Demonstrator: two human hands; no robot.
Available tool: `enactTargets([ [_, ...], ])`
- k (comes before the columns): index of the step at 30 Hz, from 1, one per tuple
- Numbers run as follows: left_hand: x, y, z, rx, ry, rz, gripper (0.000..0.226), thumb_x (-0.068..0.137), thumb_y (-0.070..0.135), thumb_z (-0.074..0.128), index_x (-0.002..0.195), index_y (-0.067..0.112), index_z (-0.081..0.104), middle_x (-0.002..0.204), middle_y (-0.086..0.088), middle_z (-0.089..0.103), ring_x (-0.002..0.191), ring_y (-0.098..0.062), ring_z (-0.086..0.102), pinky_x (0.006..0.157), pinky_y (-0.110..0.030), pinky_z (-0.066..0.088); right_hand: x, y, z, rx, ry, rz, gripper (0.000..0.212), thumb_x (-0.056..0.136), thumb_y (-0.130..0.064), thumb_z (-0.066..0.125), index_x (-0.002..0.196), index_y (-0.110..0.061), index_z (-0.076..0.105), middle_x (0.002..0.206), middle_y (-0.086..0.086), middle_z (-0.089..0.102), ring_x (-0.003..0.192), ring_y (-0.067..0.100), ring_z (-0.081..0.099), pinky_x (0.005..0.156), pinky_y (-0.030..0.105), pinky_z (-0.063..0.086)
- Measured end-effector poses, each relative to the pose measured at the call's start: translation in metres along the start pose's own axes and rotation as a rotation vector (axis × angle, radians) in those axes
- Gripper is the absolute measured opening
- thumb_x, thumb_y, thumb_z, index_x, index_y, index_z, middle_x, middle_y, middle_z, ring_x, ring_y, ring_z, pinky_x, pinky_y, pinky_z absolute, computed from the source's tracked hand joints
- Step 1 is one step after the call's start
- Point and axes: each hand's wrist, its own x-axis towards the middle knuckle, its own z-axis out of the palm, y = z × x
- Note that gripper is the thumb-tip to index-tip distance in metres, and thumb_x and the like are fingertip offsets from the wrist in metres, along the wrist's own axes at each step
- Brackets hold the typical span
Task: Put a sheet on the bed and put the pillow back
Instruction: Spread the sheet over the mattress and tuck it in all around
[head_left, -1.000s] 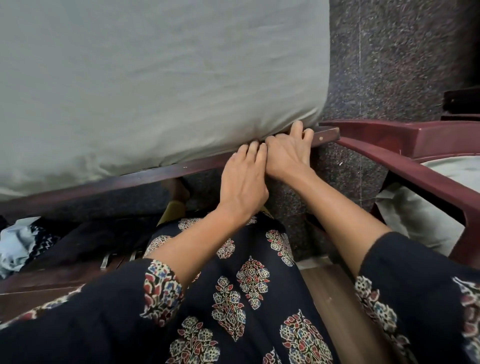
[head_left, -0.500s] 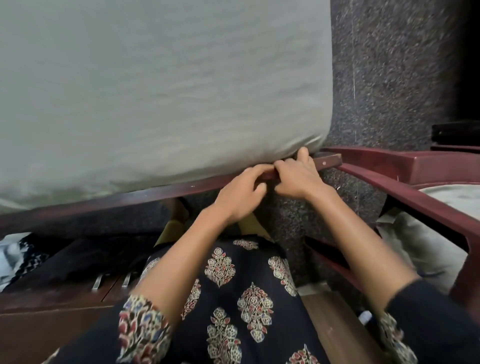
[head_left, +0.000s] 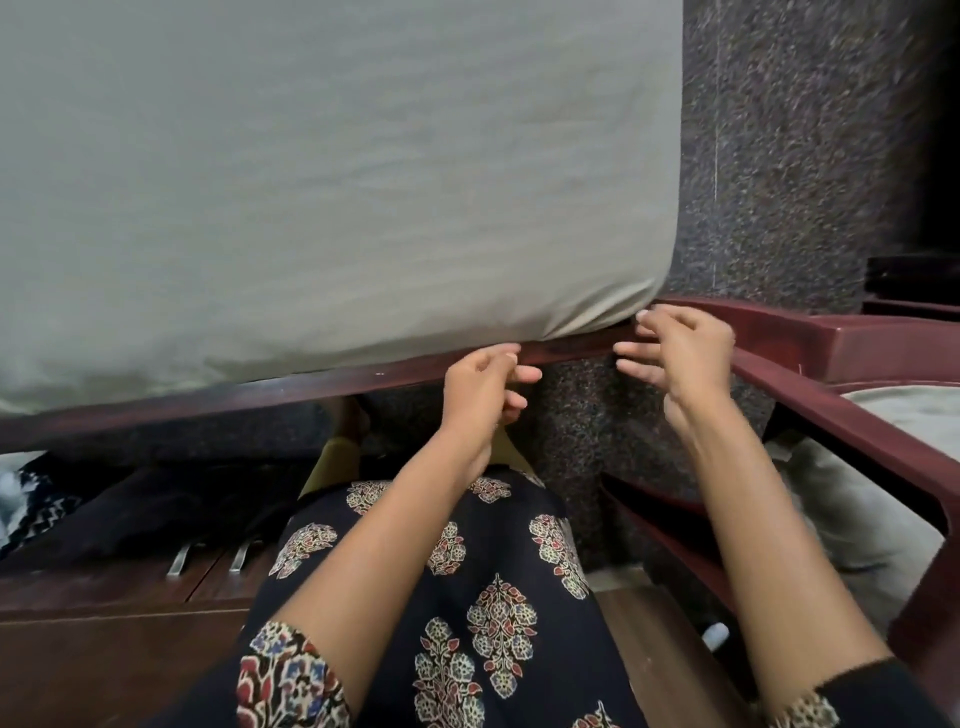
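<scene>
A person in a dark floral dress (head_left: 467, 623) leans toward the corner of a bed, both forearms stretched forward. The left hand (head_left: 480, 387) hovers at the dark red wooden bed rail (head_left: 260, 397), fingers loosely curled and gripping nothing, fingertips just at the rail's edge. The right hand (head_left: 680, 353), slightly blurred, hangs near the rail's end, fingers half bent and apart, also empty. Above the rail, a pale grey-green sheet (head_left: 337, 182) lies smooth over the mattress, wrapped round its corner and tucked in along the rail. At the right stands a maroon chair (head_left: 831, 410), touching the bed's corner, with a pale pillow (head_left: 904, 431) on its seat. Beyond is a dark speckled stone floor (head_left: 779, 156).
</scene>
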Motion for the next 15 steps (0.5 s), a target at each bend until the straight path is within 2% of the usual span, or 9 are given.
enactTargets([
  [1, 0.002, 0.002, 0.004, -0.057, 0.02, -0.031, 0.021, 0.095, 0.011, 0.045, 0.105, 0.014, 0.063, 0.061, 0.009, 0.066, 0.035, -0.001, 0.04, 0.042, -0.015, 0.036, 0.006, -0.001, -0.001, -0.031, -0.058, 0.035, 0.002, 0.088, -0.009, 0.06, 0.089, -0.008, 0.061, 0.075, 0.006, 0.06, 0.045, 0.009, 0.06, 0.042, 0.021, 0.051],
  [4, 0.007, 0.005, 0.017, -0.15, 0.033, -0.131, 0.02, 0.094, 0.012, 0.045, 0.095, 0.015, 0.064, 0.053, 0.011, 0.065, 0.031, -0.002, 0.034, 0.037, -0.013, 0.032, 0.014, -0.003, -0.003, -0.156, -0.119, -0.015, 0.02, 0.088, -0.008, 0.062, 0.068, -0.011, 0.06, 0.065, 0.008, 0.055, 0.034, 0.003, 0.049, 0.037, 0.017, 0.044],
  [5, 0.006, 0.005, 0.02, -0.155, 0.023, -0.149, 0.02, 0.093, 0.012, 0.045, 0.095, 0.015, 0.064, 0.053, 0.01, 0.066, 0.031, -0.002, 0.034, 0.036, -0.012, 0.032, 0.016, -0.003, -0.004, -0.245, -0.088, -0.071, 0.021, 0.087, -0.009, 0.062, 0.066, -0.011, 0.061, 0.064, 0.009, 0.057, 0.036, 0.005, 0.051, 0.042, 0.02, 0.045],
  [7, 0.005, 0.007, 0.028, -0.145, 0.006, -0.16, 0.02, 0.093, 0.012, 0.045, 0.098, 0.014, 0.064, 0.058, 0.009, 0.068, 0.033, -0.002, 0.035, 0.037, -0.012, 0.033, 0.02, -0.005, -0.006, -0.53, 0.035, -0.21, 0.02, 0.085, -0.014, 0.063, 0.066, -0.009, 0.067, 0.069, 0.008, 0.063, 0.059, 0.014, 0.059, 0.061, 0.027, 0.045],
  [8, 0.003, 0.008, 0.03, -0.137, 0.007, -0.155, 0.02, 0.093, 0.012, 0.046, 0.1, 0.014, 0.064, 0.061, 0.008, 0.069, 0.035, -0.001, 0.038, 0.037, -0.012, 0.034, 0.021, -0.006, -0.007, -0.622, 0.081, -0.247, 0.019, 0.084, -0.015, 0.063, 0.068, -0.009, 0.069, 0.071, 0.008, 0.064, 0.07, 0.019, 0.06, 0.065, 0.028, 0.042],
  [10, 0.002, 0.008, 0.033, -0.134, 0.023, -0.124, 0.02, 0.093, 0.011, 0.045, 0.103, 0.012, 0.062, 0.074, 0.004, 0.071, 0.043, -0.003, 0.048, 0.04, -0.014, 0.039, 0.021, -0.009, -0.004, -0.726, 0.112, -0.305, 0.019, 0.084, -0.014, 0.058, 0.069, -0.007, 0.067, 0.077, 0.01, 0.064, 0.077, 0.027, 0.057, 0.065, 0.029, 0.038],
  [12, 0.002, 0.002, 0.034, -0.021, 0.098, -0.01, 0.02, 0.093, 0.013, 0.043, 0.101, 0.016, 0.061, 0.089, 0.001, 0.072, 0.059, -0.008, 0.058, 0.05, -0.019, 0.047, 0.021, -0.006, -0.001, -0.823, 0.135, -0.398, 0.019, 0.085, -0.013, 0.053, 0.076, -0.005, 0.067, 0.087, 0.012, 0.065, 0.084, 0.032, 0.056, 0.068, 0.033, 0.041],
  [13, 0.002, -0.004, 0.034, 0.132, 0.166, 0.1, 0.019, 0.092, 0.015, 0.043, 0.098, 0.021, 0.061, 0.095, 0.003, 0.071, 0.069, -0.012, 0.062, 0.059, -0.026, 0.052, 0.022, -0.003, -0.001, -0.838, 0.134, -0.438, 0.019, 0.086, -0.015, 0.052, 0.082, -0.006, 0.069, 0.094, 0.012, 0.065, 0.091, 0.033, 0.056, 0.072, 0.034, 0.042],
  [15, -0.003, -0.017, 0.03, 0.529, 0.302, 0.364, 0.02, 0.089, 0.017, 0.045, 0.101, 0.026, 0.059, 0.108, 0.009, 0.064, 0.084, -0.016, 0.063, 0.077, -0.033, 0.051, 0.025, 0.004, -0.008, -0.841, 0.096, -0.503, 0.018, 0.089, -0.019, 0.056, 0.091, -0.008, 0.07, 0.102, 0.01, 0.062, 0.102, 0.03, 0.051, 0.081, 0.033, 0.04],
])
